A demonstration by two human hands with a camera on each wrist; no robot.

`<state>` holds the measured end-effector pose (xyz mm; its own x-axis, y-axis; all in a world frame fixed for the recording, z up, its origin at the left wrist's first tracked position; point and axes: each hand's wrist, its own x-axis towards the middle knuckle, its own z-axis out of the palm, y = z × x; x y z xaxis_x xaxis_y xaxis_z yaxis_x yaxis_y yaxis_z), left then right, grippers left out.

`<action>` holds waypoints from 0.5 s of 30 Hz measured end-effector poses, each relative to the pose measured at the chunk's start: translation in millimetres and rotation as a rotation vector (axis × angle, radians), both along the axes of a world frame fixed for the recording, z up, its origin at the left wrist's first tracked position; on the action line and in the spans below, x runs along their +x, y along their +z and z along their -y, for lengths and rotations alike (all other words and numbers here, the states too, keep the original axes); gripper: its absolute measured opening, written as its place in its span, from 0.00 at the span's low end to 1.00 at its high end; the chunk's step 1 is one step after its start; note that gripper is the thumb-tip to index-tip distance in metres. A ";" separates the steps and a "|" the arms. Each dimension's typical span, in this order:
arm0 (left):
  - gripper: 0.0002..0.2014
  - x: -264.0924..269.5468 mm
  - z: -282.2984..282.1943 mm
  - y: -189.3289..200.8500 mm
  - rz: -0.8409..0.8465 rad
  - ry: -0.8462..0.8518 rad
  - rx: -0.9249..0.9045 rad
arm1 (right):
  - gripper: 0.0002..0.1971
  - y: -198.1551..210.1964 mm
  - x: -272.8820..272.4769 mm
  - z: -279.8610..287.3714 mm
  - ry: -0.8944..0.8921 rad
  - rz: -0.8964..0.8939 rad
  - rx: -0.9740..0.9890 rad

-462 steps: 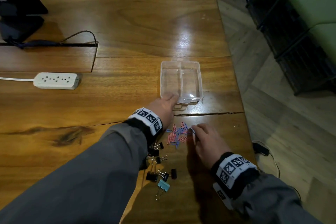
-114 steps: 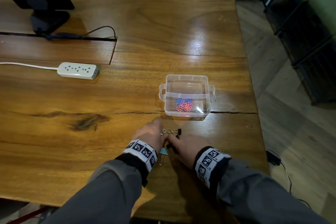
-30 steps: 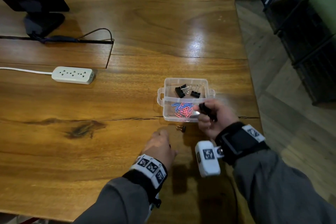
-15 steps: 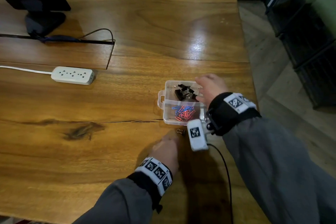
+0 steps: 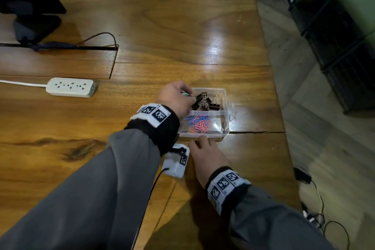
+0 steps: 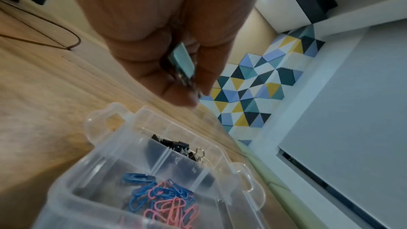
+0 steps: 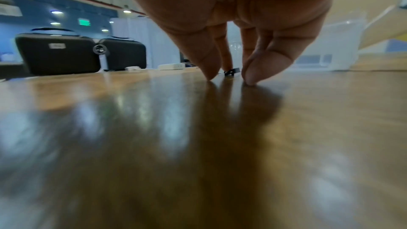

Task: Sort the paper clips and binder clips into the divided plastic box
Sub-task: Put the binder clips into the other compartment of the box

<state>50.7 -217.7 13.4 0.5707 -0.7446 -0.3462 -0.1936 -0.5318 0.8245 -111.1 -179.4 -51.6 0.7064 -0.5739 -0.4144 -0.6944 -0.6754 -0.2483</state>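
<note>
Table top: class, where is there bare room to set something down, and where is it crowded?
Bare wood lies between the power strip and the plastic box, and beyond the box toward the far edge of the table. It is crowded at the box, with the left hand and right hand.

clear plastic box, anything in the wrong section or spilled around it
Nothing misplaced inside the clear plastic divided box: black binder clips fill the far section, pink and blue paper clips the near one. One small dark binder clip lies on the wooden table by the right hand.
</note>
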 end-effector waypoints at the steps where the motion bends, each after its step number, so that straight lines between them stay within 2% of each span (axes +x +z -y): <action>1: 0.11 -1.3 3.6 -2.1 -0.003 -0.014 -0.011 | 0.26 1.4 2.8 2.1 -0.023 0.007 0.025; 3: 0.19 -0.4 4.5 -8.2 0.062 -0.038 -0.010 | 0.24 3.7 6.4 6.6 -0.054 -0.003 0.090; 4: 0.19 1.5 0.7 -12.5 0.112 -0.037 -0.008 | 0.23 4.0 6.9 8.3 -0.064 -0.007 0.113; 8: 0.12 7.1 -30.2 -31.1 0.185 -0.031 0.049 | 0.24 0.0 5.6 12.8 -0.058 -0.020 0.120; 11: 0.12 0.2 -58.9 -39.6 0.349 -0.163 0.075 | 0.23 0.6 8.6 19.9 -0.077 -0.022 0.190; 15: 0.12 -17.5 -89.2 -42.0 0.523 -0.348 -0.045 | 0.17 -3.9 11.7 22.8 -0.021 -0.009 0.149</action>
<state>33.2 -128.5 -28.5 0.3776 -0.9246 -0.0507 -0.7326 -0.3318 0.5943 -99.4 -202.2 -55.4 0.6904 -0.5203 -0.5026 -0.7109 -0.6166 -0.3383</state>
